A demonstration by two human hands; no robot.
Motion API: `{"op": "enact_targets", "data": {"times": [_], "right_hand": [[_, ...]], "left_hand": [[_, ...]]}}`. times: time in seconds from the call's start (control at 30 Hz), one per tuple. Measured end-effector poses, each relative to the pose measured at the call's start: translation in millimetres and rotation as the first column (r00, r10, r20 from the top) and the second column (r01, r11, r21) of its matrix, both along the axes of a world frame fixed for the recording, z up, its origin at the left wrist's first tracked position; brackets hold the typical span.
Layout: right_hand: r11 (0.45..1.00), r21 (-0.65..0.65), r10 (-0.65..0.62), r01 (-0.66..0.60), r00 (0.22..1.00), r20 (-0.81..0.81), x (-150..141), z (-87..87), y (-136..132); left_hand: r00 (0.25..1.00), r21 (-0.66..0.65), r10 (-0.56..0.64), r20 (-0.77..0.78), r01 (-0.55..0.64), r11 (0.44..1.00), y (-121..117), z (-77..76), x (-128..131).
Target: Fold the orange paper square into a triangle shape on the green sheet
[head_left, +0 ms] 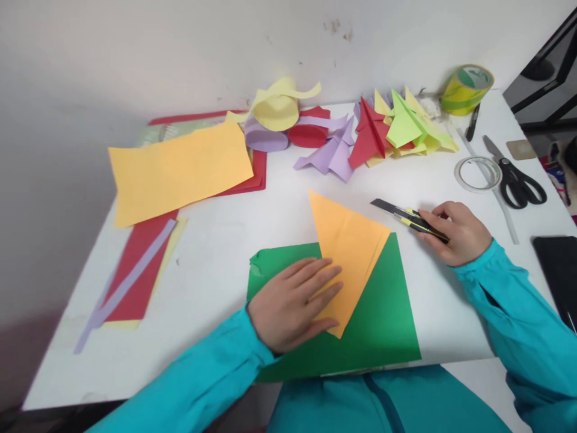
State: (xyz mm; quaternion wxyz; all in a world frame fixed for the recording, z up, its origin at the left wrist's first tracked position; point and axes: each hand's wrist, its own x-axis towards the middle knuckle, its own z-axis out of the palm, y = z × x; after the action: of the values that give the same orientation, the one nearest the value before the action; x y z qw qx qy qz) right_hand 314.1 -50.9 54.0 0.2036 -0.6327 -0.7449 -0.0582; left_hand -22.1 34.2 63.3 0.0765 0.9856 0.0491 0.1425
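Observation:
My left hand (295,304) lies flat, fingers stretched out, on a folded piece of orange paper (349,252). That paper has slanting edges and a crease, and it rests partly on a green sheet (387,319) at the table's front. In my right hand (462,234) is a utility knife (412,221) with a yellow and black handle, held between thumb and fingers. Its blade is out and points left, to the right of the orange paper's upper corner and apart from it. Part of the handle is hidden by my fingers.
Folded paper planes (372,132) and paper loops (274,108) line the wall. An orange sheet (180,171) and red strips (135,270) lie left. Scissors (518,180), a clear tape roll (478,174), a yellow tape roll (466,90) and a black flat object (556,270) are right.

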Motion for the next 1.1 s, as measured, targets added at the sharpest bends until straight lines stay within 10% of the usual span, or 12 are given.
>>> {"op": "enact_targets", "data": {"times": [0.2,0.43,0.63,0.8,0.97,1.1], "right_hand": [[0.999,-0.021,-0.039,0.039,0.999,-0.008,1.1,-2.2,2.1],[0.998,-0.020,-0.064,0.064,0.998,0.015,2.0,-1.6,1.1],[0.999,-0.007,-0.035,0.035,0.999,-0.002,-1.1,1.2,0.4],[1.000,-0.014,-0.017,0.015,0.993,-0.117,-5.7,2.0,-0.8],[0.992,-0.120,0.005,-0.048,0.941,-0.338,-7.3,5.3,-5.2],[0.963,-0.267,-0.116,-0.032,0.847,-0.519,-8.6,11.6,-9.7]], "left_hand": [[0.972,-0.061,-0.007,-0.237,-0.008,0.998,54.3,-18.9,29.0],[0.938,0.072,0.212,-0.274,-0.200,0.977,28.5,-38.4,35.4],[0.653,0.256,0.718,-0.241,-0.671,0.696,2.0,-34.0,36.5],[0.461,0.304,0.870,-0.175,-0.815,0.493,10.8,-25.5,39.4],[0.901,0.182,0.395,-0.180,-0.364,0.913,13.1,-16.2,33.3],[0.966,0.081,0.123,-0.226,-0.107,0.991,12.0,-26.7,25.7]]}}
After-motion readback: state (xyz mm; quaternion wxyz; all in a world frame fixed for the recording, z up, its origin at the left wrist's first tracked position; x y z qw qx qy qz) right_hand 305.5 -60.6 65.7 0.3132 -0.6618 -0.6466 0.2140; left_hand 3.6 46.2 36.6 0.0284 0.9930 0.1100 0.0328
